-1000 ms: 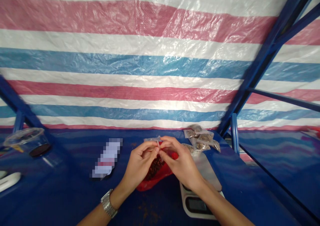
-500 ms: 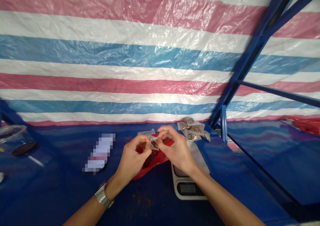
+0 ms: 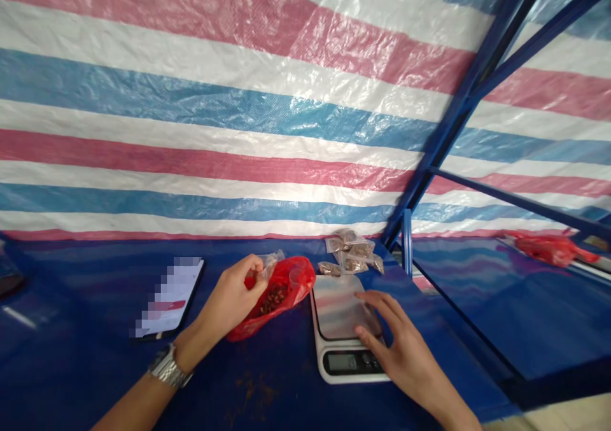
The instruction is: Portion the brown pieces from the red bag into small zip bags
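Observation:
My left hand (image 3: 238,288) is closed in a pinch at the edge of a clear plastic bag (image 3: 271,263), above the left side of an open red plastic bag (image 3: 281,310). Small dark brown pieces (image 3: 273,297) lie inside the red bag, along with a small clear cup (image 3: 299,277). My right hand (image 3: 401,339), fingers apart and holding nothing, hovers over or rests on the right side of a kitchen scale (image 3: 341,303); contact cannot be made out. Behind the scale is a pile of small filled zip bags (image 3: 356,249), one bag (image 3: 329,268) lying at its front left.
A phone (image 3: 174,300) lies left of my left hand on the blue table (image 3: 105,367). Blue metal bars (image 3: 429,144) rise at the right before a striped tarp (image 3: 214,125). Another red bag (image 3: 548,247) lies far right. Brown crumbs (image 3: 252,393) dot the near tabletop.
My hands have parted from the small filled bag they held together. One more filled bag now lies by the pile. My right hand moved right to the scale; my left went to the clear bag.

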`<act>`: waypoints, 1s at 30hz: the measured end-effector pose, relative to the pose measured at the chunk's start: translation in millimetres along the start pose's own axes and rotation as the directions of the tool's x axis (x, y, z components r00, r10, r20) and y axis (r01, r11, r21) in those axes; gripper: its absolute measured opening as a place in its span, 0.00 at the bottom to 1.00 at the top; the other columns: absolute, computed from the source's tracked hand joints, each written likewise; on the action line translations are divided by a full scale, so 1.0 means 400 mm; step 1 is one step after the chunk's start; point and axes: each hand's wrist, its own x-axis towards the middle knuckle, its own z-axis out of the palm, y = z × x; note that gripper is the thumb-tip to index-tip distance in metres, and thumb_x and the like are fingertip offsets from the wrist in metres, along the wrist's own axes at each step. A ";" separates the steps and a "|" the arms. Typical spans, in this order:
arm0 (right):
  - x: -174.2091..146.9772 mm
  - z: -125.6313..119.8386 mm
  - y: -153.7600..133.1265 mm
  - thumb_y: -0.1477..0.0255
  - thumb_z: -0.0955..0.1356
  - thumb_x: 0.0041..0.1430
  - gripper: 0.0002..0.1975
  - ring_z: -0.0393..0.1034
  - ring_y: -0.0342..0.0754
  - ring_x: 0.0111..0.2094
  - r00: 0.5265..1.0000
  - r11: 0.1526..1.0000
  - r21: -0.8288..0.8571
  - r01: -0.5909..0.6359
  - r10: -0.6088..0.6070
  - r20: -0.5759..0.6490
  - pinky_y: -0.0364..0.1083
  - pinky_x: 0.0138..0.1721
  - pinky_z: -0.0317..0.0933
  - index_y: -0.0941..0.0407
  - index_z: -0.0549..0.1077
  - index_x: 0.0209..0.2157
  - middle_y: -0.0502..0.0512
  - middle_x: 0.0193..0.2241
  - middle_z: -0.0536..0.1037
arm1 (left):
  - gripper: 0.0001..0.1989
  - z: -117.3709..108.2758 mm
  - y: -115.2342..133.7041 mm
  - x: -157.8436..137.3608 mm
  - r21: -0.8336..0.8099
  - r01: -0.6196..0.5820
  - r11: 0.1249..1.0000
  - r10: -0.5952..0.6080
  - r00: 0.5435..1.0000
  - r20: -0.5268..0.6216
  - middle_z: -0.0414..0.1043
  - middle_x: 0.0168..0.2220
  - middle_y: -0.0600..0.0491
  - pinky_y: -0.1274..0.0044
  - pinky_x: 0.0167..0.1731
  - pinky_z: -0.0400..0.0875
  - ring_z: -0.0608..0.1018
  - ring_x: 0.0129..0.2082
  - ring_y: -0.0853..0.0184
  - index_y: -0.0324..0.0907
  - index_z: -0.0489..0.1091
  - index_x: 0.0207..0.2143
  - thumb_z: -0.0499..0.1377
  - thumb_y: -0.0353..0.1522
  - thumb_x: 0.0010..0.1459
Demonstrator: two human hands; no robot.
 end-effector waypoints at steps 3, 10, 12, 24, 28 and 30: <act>-0.039 0.003 0.046 0.62 0.71 0.66 0.22 0.72 0.58 0.59 0.997 0.999 -0.035 -0.028 0.030 0.076 0.57 0.60 0.67 0.46 0.71 0.61 0.58 0.58 0.76 | 0.05 -0.013 -0.004 0.009 0.025 0.023 0.999 -0.023 1.000 -0.004 0.70 0.28 0.60 0.78 0.33 0.66 0.73 0.28 0.69 0.45 0.66 0.32 0.55 0.34 0.62; 0.164 -0.012 0.048 0.64 0.69 0.68 0.18 0.73 0.57 0.58 0.993 0.986 -0.151 0.076 -0.061 0.101 0.56 0.61 0.64 0.52 0.75 0.57 0.60 0.56 0.79 | 0.04 -0.034 0.013 0.009 -0.014 -0.025 1.000 0.025 0.999 -0.021 0.74 0.30 0.58 0.77 0.37 0.69 0.77 0.32 0.67 0.44 0.68 0.33 0.56 0.33 0.60; 0.247 0.003 0.034 0.67 0.72 0.65 0.12 0.76 0.56 0.54 0.977 0.960 -0.262 0.099 -0.044 0.208 0.52 0.57 0.66 0.52 0.80 0.49 0.58 0.50 0.83 | 0.04 -0.033 0.005 0.006 -0.059 -0.050 0.997 0.047 0.998 -0.052 0.75 0.32 0.57 0.77 0.39 0.70 0.78 0.34 0.66 0.44 0.69 0.34 0.55 0.33 0.60; 0.403 0.043 -0.116 0.65 0.69 0.68 0.10 0.77 0.53 0.46 0.973 0.960 -0.214 0.179 -0.140 0.184 0.47 0.49 0.65 0.54 0.81 0.45 0.58 0.46 0.83 | 0.07 -0.033 0.017 0.007 -0.498 -0.004 0.867 -0.018 0.999 -0.040 0.71 0.29 0.57 0.78 0.29 0.69 0.74 0.26 0.70 0.44 0.68 0.37 0.58 0.37 0.67; 0.345 0.085 -0.242 0.59 0.66 0.71 0.13 0.75 0.46 0.31 0.913 0.957 0.246 0.156 -0.235 0.334 0.43 0.33 0.64 0.53 0.77 0.40 0.50 0.32 0.81 | 0.09 -0.023 0.033 -0.001 -0.557 0.042 0.829 -0.041 0.999 0.014 0.74 0.30 0.56 0.78 0.30 0.72 0.77 0.27 0.69 0.43 0.70 0.38 0.60 0.39 0.66; 0.332 0.110 -0.266 0.57 0.66 0.70 0.14 0.74 0.47 0.31 0.932 0.961 0.252 0.112 -0.190 0.309 0.44 0.33 0.63 0.53 0.75 0.39 0.50 0.30 0.80 | 0.08 -0.023 0.038 -0.004 -0.550 0.043 0.834 -0.051 0.999 0.000 0.75 0.32 0.55 0.78 0.32 0.72 0.78 0.30 0.68 0.43 0.70 0.38 0.60 0.39 0.66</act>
